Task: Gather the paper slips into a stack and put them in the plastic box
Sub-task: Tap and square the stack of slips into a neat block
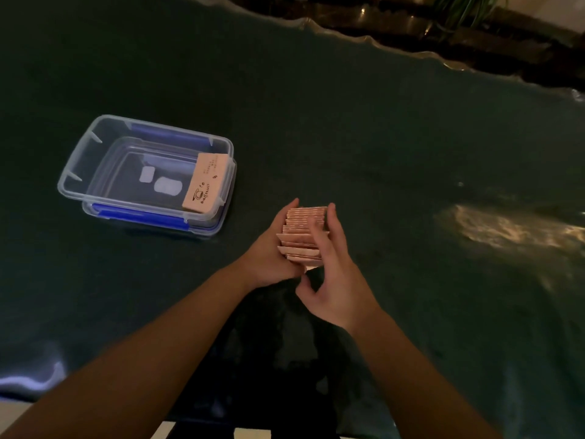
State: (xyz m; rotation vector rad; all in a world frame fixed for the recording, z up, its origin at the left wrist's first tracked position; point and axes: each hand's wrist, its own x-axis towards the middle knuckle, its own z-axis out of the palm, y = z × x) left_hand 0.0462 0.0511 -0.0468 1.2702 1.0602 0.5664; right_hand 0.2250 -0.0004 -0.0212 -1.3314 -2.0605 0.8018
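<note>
Uneven stack of pinkish paper slips [303, 232], edges fanned and staggered, standing at frame centre, clear plastic box [95, 147] with blue clips lying open at ten o'clock from it, one printed bundle [205, 185] against its right wall

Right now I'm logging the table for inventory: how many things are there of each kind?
Box: 1
Slip stacks: 2, one in the box, one held between the left hand and right hand at
Total: 3
</note>
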